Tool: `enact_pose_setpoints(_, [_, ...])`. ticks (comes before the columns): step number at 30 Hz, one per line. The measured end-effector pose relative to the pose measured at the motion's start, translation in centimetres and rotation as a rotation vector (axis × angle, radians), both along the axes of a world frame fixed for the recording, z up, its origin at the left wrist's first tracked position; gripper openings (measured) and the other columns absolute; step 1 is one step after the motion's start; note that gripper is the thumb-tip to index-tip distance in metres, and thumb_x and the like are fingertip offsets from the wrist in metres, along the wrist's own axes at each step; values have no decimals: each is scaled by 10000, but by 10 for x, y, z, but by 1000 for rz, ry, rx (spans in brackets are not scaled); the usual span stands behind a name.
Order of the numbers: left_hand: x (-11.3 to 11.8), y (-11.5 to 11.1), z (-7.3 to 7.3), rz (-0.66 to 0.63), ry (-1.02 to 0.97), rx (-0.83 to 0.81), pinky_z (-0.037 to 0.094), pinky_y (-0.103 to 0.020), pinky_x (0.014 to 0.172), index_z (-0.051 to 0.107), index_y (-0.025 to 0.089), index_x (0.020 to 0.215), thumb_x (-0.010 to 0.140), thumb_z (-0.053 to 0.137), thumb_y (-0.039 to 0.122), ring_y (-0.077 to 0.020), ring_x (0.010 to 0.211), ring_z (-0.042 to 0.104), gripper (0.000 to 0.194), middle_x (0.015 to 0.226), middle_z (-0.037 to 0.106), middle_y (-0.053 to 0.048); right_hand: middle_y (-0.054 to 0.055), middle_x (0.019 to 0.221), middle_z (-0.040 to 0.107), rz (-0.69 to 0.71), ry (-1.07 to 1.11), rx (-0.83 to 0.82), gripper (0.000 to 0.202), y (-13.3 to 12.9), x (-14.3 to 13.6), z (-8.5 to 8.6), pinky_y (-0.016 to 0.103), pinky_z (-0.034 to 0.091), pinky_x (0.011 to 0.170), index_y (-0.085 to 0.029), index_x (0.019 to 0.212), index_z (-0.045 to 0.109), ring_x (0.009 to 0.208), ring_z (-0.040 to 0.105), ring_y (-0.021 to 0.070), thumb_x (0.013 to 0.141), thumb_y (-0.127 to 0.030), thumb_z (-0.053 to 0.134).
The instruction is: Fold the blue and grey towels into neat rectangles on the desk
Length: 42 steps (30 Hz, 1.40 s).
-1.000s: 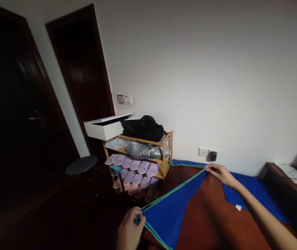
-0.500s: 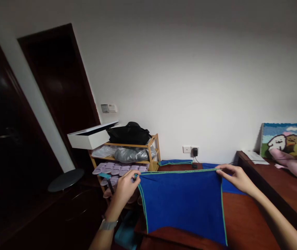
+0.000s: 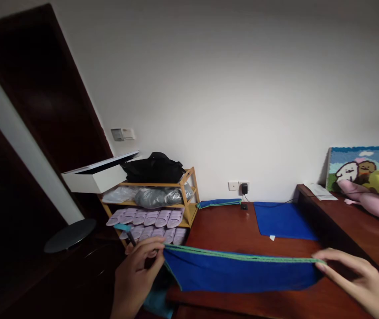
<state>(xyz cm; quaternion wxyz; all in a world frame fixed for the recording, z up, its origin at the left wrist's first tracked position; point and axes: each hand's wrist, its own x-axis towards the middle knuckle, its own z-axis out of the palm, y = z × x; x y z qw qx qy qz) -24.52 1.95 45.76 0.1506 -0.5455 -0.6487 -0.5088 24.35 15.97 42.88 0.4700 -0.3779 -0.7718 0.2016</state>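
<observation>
White wall (image 3: 242,110) behind reddish-brown tabletop (image 3: 216,226). One cloth (image 3: 236,274), deep blue, green-edged, creased near left end, stretched between your hands above tabletop's near part. Your left hand (image 3: 138,272): grip pinched on upper left corner. Your right hand (image 3: 358,274): grip pinched on upper right corner. Beyond, blue sheet (image 3: 282,219), lying flat.

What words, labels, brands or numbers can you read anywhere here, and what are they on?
None can be read.
Paper on the right: too small and blurred to tell whether it bears print.
White tag at the flat cloth's near edge: too small to read.
Held cloth, picture, white box and black bag: no lettering visible.
</observation>
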Motion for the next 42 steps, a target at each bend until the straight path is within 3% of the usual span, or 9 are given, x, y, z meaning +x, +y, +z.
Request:
enact_pose_setpoints(5, [-16, 49, -38, -72, -66, -73, 611, -290, 821, 721, 247, 864, 854, 616, 355, -201, 942, 740, 151, 1043, 784, -19, 62, 911, 805, -17, 9, -154, 342, 36, -8, -33, 312, 651, 753, -309, 883, 816, 844, 759, 279, 778, -625, 739])
enact_pose_setpoints(11, [-57, 176, -137, -120, -98, -282, 616, -342, 876, 712, 232, 860, 818, 542, 257, -205, 893, 763, 177, 987, 805, -38, 84, 941, 787, 93, -89, -377, 490, 154, -76, -116, 314, 601, 791, -183, 981, 776, 881, 720, 244, 855, -626, 607])
enact_pose_setpoints(15, [-54, 223, -193, -82, -72, -339, 574, -439, 1003, 749, 201, 973, 843, 522, 221, -263, 1080, 736, 262, 1121, 788, -106, 120, 1070, 779, -115, -252, -416, 437, 204, -137, -159, 395, 545, 980, -167, 1109, 752, 1089, 697, 283, 919, -450, 478])
enact_pose_setpoints(21, [-30, 178, -284, -191, 161, -486, 509, -428, 1117, 758, 266, 1158, 984, 471, 329, -245, 1305, 617, 341, 1389, 680, -59, 166, 1439, 607, -233, -425, -382, 584, 117, -204, -262, 439, 400, 1167, -124, 1376, 635, 1359, 541, 320, 959, -428, 360])
enact_pose_setpoints(25, [-32, 135, -333, -249, 413, -670, 420, -440, 1194, 467, 397, 1510, 1038, 433, 447, -230, 1469, 436, 476, 1614, 443, 22, 76, 1649, 331, -289, -665, -386, 735, 36, -219, -341, 523, 245, 1256, -170, 1561, 426, 1536, 265, 332, 978, -602, 314])
enact_pose_setpoints(29, [-30, 115, -346, -156, 471, -760, 373, -453, 1211, 299, 410, 1581, 1056, 380, 453, -229, 1502, 379, 533, 1660, 349, 12, 13, 1684, 204, -226, -722, -332, 733, 34, -204, -350, 516, 121, 1288, -226, 1610, 289, 1570, 142, 277, 1005, -637, 247])
enact_pose_setpoints(36, [46, 78, -339, 54, 488, -888, 526, -536, 997, 684, 200, 1343, 972, 485, 500, -386, 1190, 668, 517, 1322, 701, -195, -29, 1686, 223, 286, -828, -253, 625, 144, -165, -279, 480, 44, 1288, -337, 1594, 295, 1576, 117, 222, 997, -496, 383])
enact_pose_setpoints(39, [68, 85, -323, -23, 475, -840, 547, -486, 973, 784, 230, 1136, 989, 447, 368, -331, 1100, 709, 392, 1127, 788, -133, -32, 1701, 171, 83, -813, -276, 617, 143, -179, -284, 481, 47, 1285, -321, 1606, 273, 1580, 76, 219, 998, -396, 339])
enact_pose_setpoints(42, [59, 116, -304, -144, 486, -725, 493, -455, 1087, 719, 251, 1260, 1009, 417, 315, -279, 1260, 634, 398, 1328, 717, -82, 33, 1705, 141, -241, -760, -406, 671, 116, -200, -312, 487, 93, 1283, -195, 1629, 206, 1580, 69, 254, 1028, -492, 191])
